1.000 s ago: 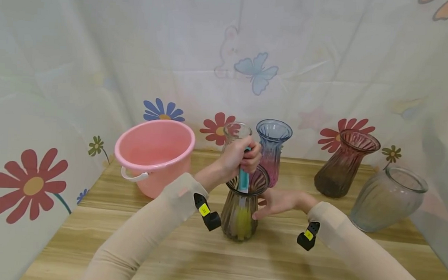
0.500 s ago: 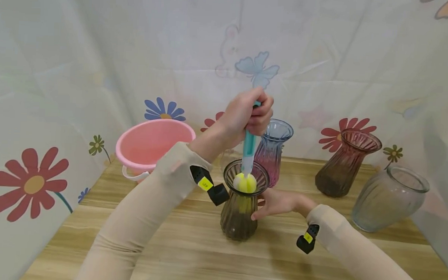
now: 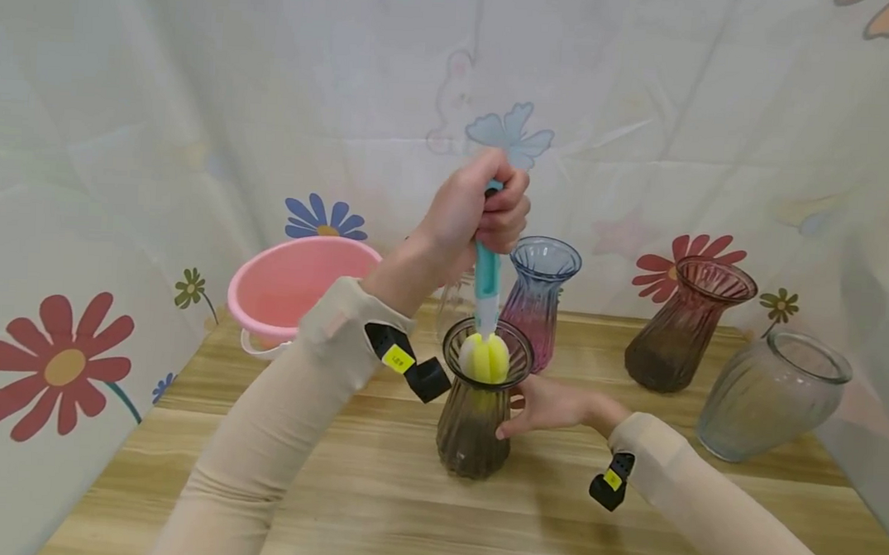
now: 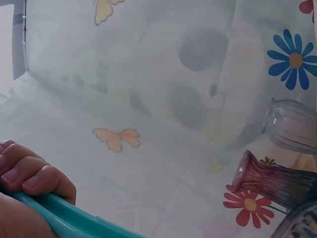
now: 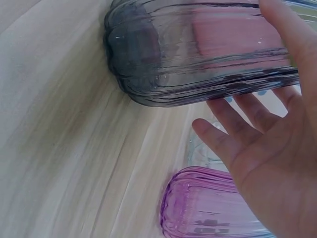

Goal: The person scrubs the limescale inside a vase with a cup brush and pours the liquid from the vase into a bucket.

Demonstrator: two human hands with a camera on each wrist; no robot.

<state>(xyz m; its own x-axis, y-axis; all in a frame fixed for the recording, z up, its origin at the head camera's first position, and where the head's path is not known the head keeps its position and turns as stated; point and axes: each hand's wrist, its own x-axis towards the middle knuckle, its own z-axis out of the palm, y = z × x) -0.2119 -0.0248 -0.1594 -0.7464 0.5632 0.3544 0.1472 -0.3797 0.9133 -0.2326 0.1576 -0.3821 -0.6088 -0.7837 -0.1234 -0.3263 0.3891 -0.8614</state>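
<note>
My left hand (image 3: pixel 477 204) grips the teal handle of a bottle brush (image 3: pixel 487 271); the handle also crosses the lower corner of the left wrist view. The brush's yellow-and-white sponge head (image 3: pixel 488 359) sits in the flared mouth of a smoky grey ribbed glass vase (image 3: pixel 475 436). That vase stands upright on the table. My right hand (image 3: pixel 546 406) holds it from the right side. In the right wrist view, the thumb (image 5: pixel 285 25) lies on one side of the vase and several fingers (image 5: pixel 230 116) reach round the other; some fingertips are hidden behind the glass.
A pink bucket (image 3: pixel 265 290) with a white handle stands left. Behind the grey vase are a blue-to-pink vase (image 3: pixel 536 306) and a partly hidden clear one (image 3: pixel 452 307). A red-brown vase (image 3: pixel 673 337) and a rounded clear vase (image 3: pixel 770 395) stand right on the wooden table (image 3: pixel 375 506).
My left hand has risen, drawing the sponge head from low inside the grey vase up to its mouth, then shifted slightly left. My right hand stays on the vase.
</note>
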